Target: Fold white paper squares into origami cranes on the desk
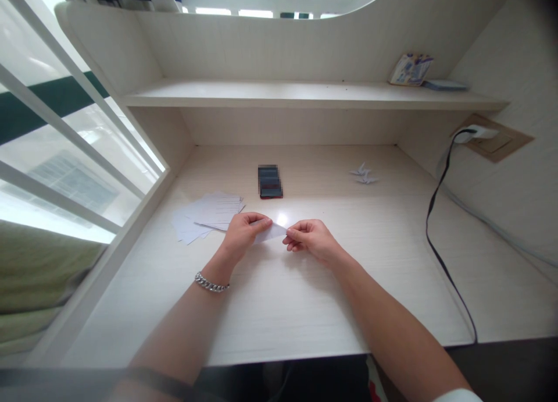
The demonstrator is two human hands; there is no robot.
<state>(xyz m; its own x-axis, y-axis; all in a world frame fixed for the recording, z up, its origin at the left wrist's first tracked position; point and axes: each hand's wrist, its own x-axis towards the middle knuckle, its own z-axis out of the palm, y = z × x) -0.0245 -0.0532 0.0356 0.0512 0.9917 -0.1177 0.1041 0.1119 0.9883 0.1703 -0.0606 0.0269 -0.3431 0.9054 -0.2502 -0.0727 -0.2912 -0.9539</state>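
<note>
A small folded piece of white paper (271,233) is stretched between my two hands, just above the desk. My left hand (244,233) pinches its left part, thumb on top. The thumb and fingertips of my right hand (311,239) close on its pointed right end. Loose sheets of white paper (213,210), some with printed lines, lie spread out left of my left hand. Farther back to the right, a few small folded paper pieces (364,173) with pointed tips lie on the desk. Fingers hide part of the held paper.
A dark, pixelated phone-like object (270,182) lies beyond my hands on the pale desk (283,309). At right, a black cable (429,227) runs from a wall socket (492,137) to the front edge. A shelf (270,93) spans the back, with a small colourful packet (410,70) on it.
</note>
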